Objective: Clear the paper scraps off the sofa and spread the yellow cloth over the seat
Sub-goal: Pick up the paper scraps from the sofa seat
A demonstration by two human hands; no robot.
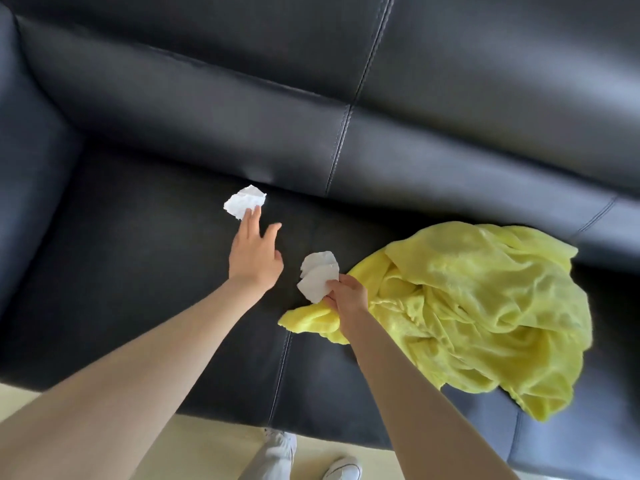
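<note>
Yellow cloth point(485, 313) crumpled beside white scraps point(245, 201) on sofa point(138, 271).

Scene bright, daylight-like and even. Glossy black leather sofa point(346, 140) shows broad soft sheen along the backrest folds, strongest at upper right; no hard glare spots. Crumpled yellow cloth point(485, 313) well lit, slightly washed at its upper folds, faint shade beneath its edges. Torn white paper scrap point(245, 201) near overexposed, little surface detail. Wide-angle bending: sofa seams curve toward the frame borders. Corners and lower edge soft; forearms mildly blurred.
</note>
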